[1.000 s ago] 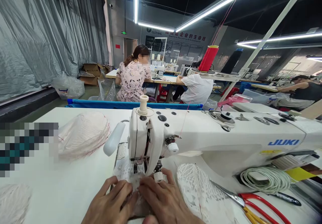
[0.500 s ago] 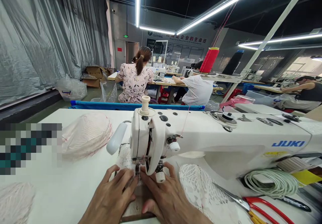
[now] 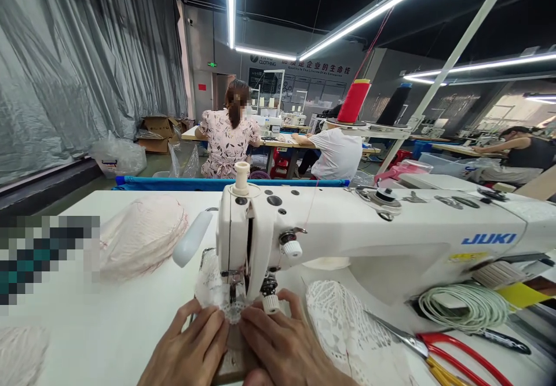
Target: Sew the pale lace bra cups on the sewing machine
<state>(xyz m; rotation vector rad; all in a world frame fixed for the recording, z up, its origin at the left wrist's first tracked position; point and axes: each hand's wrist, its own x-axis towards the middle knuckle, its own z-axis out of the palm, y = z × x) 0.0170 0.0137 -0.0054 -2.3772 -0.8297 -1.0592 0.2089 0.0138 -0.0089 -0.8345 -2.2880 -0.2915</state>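
A white JUKI sewing machine (image 3: 369, 235) stands across the white table (image 3: 130, 328). Under its needle lies a small piece of white lace (image 3: 212, 293). My left hand (image 3: 191, 351) rests flat with its fingertips pressing the lace just left of the presser foot. My right hand (image 3: 286, 351) lies alongside it, fingers together, pressing the same lace right below the needle. Both hands touch each other at the fingertips. The wrists run out of the bottom edge.
A stack of pale pink lace cups (image 3: 141, 232) lies at the left, another lace piece (image 3: 347, 334) at the right. Red-handled scissors (image 3: 452, 354) and a coil of cord (image 3: 463, 308) sit under the machine arm. A red thread cone (image 3: 354, 101) stands behind. Other workers sit at far tables.
The lace has slid back and left under the needle, now showing more behind the foot. My hands have drawn slightly nearer to me; the view has shifted a little.
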